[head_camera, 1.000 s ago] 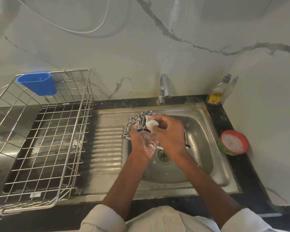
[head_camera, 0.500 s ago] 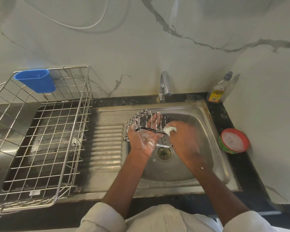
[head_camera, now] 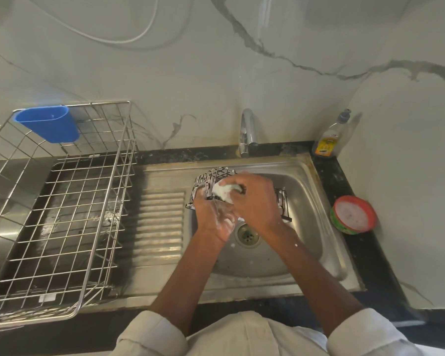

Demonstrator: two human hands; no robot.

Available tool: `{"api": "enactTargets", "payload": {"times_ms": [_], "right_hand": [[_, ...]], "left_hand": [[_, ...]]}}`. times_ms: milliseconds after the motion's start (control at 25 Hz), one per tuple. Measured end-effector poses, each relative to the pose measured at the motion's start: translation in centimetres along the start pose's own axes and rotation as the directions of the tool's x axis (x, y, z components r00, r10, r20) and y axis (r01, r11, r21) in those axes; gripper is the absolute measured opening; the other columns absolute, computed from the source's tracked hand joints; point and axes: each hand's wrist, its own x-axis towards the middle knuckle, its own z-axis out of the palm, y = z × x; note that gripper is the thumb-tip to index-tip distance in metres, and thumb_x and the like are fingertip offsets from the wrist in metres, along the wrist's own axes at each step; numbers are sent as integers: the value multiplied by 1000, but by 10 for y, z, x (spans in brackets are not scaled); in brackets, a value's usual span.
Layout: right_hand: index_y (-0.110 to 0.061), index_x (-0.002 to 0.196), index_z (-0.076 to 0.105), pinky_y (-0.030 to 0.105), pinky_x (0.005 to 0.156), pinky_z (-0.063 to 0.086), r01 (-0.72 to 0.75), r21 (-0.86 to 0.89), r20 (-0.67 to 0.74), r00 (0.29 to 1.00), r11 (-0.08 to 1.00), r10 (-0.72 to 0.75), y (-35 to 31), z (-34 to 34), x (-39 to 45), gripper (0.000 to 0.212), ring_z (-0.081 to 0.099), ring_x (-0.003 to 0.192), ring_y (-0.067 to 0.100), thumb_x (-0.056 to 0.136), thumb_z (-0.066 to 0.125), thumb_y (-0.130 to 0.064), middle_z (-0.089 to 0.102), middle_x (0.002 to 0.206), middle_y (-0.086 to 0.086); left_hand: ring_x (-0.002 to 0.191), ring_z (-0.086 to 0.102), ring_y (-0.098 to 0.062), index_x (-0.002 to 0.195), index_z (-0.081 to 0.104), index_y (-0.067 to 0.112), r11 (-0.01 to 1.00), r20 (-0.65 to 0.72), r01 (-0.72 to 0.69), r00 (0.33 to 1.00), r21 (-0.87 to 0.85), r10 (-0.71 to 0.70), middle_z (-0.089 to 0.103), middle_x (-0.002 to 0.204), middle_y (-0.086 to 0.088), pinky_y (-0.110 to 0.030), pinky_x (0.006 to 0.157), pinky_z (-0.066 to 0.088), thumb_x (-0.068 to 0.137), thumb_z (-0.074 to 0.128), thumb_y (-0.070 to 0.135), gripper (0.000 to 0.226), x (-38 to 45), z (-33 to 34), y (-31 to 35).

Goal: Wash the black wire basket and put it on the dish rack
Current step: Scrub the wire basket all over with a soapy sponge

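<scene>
The black wire basket (head_camera: pixel 216 176) is held tilted over the steel sink (head_camera: pixel 306 196), flecked with foam. My left hand (head_camera: pixel 213 217), covered in suds, grips its near left side from below. My right hand (head_camera: pixel 257 201) holds a soapy pale sponge (head_camera: pixel 225 192) and presses it against the basket's front wires. Much of the basket is hidden behind both hands; its right end (head_camera: pixel 283 204) shows past my right wrist. The steel dish rack (head_camera: pixel 62 201) stands to the left of the sink.
A blue plastic cup (head_camera: pixel 49 123) hangs on the rack's back left corner. The tap (head_camera: pixel 247 132) rises behind the sink, with no water seen running. A dish soap bottle (head_camera: pixel 330 140) and a red-rimmed tub of white paste (head_camera: pixel 353 214) sit on the dark counter at right.
My right hand has moved left with the sponge, from the basket's right side back onto its front left part. My left hand keeps its hold.
</scene>
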Motion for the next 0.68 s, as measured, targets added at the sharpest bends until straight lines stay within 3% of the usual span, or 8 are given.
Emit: {"api": "enactTargets", "payload": {"times_ms": [80, 160, 240, 280, 400, 440, 560, 680], "right_hand": [[-21, 107, 79, -6, 79, 38, -69, -122, -111, 992, 990, 56, 4, -5, 12, 36, 61, 85, -2, 86, 64, 3, 75, 111, -4], [-20, 110, 78, -10, 72, 33, -63, -144, -149, 988, 988, 41, 2, -7, 19, 35, 57, 82, -3, 87, 64, 3, 72, 113, -3], [-19, 111, 78, -7, 66, 33, -22, -164, -49, 999, 986, 14, 1, -6, 17, 36, 55, 77, -3, 88, 63, 3, 70, 112, -3], [-20, 111, 77, -3, 64, 34, -49, -237, -12, 999, 970, 48, 6, -8, 15, 35, 54, 78, 1, 89, 62, 2, 69, 112, -3], [-16, 112, 75, 19, 75, 48, -254, -483, -36, 962, 838, 270, 35, -21, 9, 30, 64, 92, 18, 90, 63, -1, 71, 115, 5], [-14, 113, 75, 26, 82, 50, -311, -491, -78, 946, 814, 315, 41, -24, 8, 30, 67, 98, 22, 90, 63, 0, 72, 115, 8], [-19, 113, 75, 17, 81, 47, -274, -277, -139, 960, 921, 244, 25, -11, 11, 32, 69, 96, 10, 88, 64, -2, 73, 111, -1], [-17, 107, 78, 5, 66, 49, -98, 118, -117, 987, 988, 112, -4, -2, 11, 27, 68, 79, -9, 86, 71, -2, 76, 100, -8]], "left_hand": [[67, 62, -18, 118, 61, 9, 1000, 19, -1, 1000, 1, 1, 78, 91, -4, -15, 48, 52, 111, 35, 52, 51, 1, -2, 1], [69, 73, -25, 120, 59, 6, 1000, 59, -4, 998, -6, 4, 76, 92, -8, -16, 80, 56, 113, 33, 50, 51, -3, 1, 1], [59, 73, -25, 114, 61, 2, 1000, 95, -17, 995, -7, 18, 74, 80, -14, -13, 61, 55, 113, 31, 46, 53, -8, 3, 1], [65, 75, -29, 118, 60, -1, 999, 99, -19, 995, -29, 22, 75, 87, -19, -18, 53, 58, 113, 32, 44, 53, -11, 3, 2], [122, 68, -50, 147, 46, 0, 989, 117, -18, 992, -149, 36, 63, 144, -25, -63, 92, 61, 108, 41, 47, 61, -5, -3, 4], [128, 63, -53, 146, 45, 2, 988, 114, -16, 993, -156, 34, 60, 148, -23, -67, 90, 60, 107, 43, 49, 60, -4, -4, 3], [118, 70, -45, 141, 53, -2, 991, 126, -16, 991, -134, 33, 71, 128, -23, -40, 58, 65, 110, 35, 51, 63, -7, -3, 2], [71, 77, -30, 125, 60, -2, 995, 149, -28, 988, -91, 42, 78, 88, -19, -28, 51, 60, 110, 28, 52, 65, -4, -2, 0]]}}
